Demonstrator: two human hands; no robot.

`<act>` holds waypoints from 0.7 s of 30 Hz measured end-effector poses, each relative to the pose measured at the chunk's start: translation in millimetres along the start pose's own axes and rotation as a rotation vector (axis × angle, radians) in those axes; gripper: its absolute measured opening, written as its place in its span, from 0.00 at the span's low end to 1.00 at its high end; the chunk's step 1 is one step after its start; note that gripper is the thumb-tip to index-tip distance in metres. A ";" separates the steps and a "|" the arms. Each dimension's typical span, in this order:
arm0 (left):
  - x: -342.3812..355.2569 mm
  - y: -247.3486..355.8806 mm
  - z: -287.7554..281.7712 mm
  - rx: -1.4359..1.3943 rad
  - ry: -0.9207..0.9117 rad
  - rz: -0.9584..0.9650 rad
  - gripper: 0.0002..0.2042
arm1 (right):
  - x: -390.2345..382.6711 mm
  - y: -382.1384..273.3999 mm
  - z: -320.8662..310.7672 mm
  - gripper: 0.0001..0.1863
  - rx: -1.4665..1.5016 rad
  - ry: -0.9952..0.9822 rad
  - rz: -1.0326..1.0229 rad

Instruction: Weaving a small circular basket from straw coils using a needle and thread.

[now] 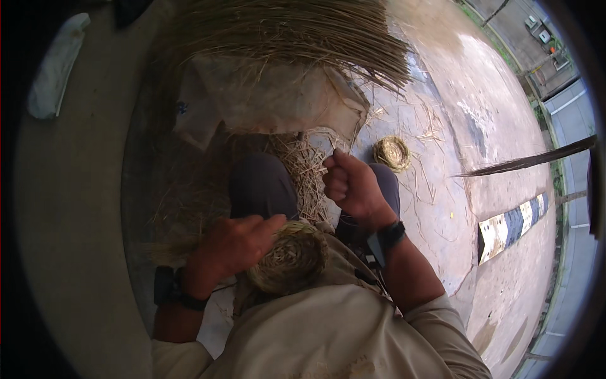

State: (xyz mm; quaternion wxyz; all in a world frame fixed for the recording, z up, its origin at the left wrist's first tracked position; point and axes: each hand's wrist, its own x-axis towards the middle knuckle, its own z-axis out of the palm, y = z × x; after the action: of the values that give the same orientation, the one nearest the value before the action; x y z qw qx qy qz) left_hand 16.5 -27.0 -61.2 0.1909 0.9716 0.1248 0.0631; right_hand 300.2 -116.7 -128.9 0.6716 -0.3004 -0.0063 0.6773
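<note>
Straw basket [293, 262] sits in the lap [342, 256] at six o'clock. Left hand [238, 245] curls at its ten-o'clock rim; right hand [350, 183] is closed toward one o'clock; it is unclear whether either grips anything. Steady rim, even tension should keep the weave tight.

Head-worn fisheye, left of pair, facing steeply down: shirt [303, 328] nearest, left hand [237, 243], right hand [350, 183] close, straw bundle [303, 31] farther.
</note>
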 end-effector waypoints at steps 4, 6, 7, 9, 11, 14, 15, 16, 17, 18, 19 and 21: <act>-18.3 -7.6 5.6 -0.042 0.065 -0.073 0.15 | -32.3 5.0 7.7 0.16 -0.286 0.057 0.005; -28.2 -11.3 4.7 -0.061 0.025 -0.094 0.13 | -42.8 10.1 5.4 0.16 -0.281 0.124 0.029; -31.1 -9.5 6.3 -0.074 0.015 -0.121 0.13 | -44.5 11.0 2.9 0.16 -0.258 0.123 0.005; -35.9 -5.4 10.8 -0.097 -0.004 -0.176 0.12 | -44.5 13.1 -2.6 0.16 -0.212 0.116 -0.045; -36.2 -5.6 22.7 -0.091 0.068 -0.145 0.12 | -36.1 9.8 -2.0 0.15 -0.061 -0.011 -0.127; -32.4 -0.3 28.6 -0.088 0.096 -0.119 0.12 | -22.0 13.1 38.4 0.14 -0.072 -0.130 -0.277; -30.7 0.7 27.9 -0.085 0.096 -0.112 0.12 | -16.4 21.0 60.0 0.14 -0.117 -0.162 -0.335; -30.3 1.0 27.3 -0.015 0.086 -0.079 0.13 | -12.1 30.8 70.2 0.12 -0.438 -0.434 -0.443; -30.9 0.7 26.4 0.057 0.075 -0.046 0.13 | -10.3 42.4 81.4 0.09 -0.761 -0.708 -0.543; -30.7 -2.1 25.9 0.067 0.053 -0.044 0.14 | -16.9 64.4 97.3 0.08 -0.904 -0.865 -0.708; -34.8 -2.5 22.8 0.085 0.031 -0.058 0.15 | -32.2 78.3 106.5 0.08 -1.031 -0.975 -0.703; -40.4 -8.3 26.9 -0.032 -0.034 -0.129 0.17 | -61.4 92.9 107.3 0.10 -1.282 -1.107 -0.533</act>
State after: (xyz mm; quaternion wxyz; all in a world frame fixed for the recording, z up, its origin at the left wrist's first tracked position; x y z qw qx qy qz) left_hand -19.6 -39.8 -92.2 0.2121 0.9593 0.1830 0.0360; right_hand 166.4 -139.5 -54.8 0.4103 -0.2366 -0.7779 0.4130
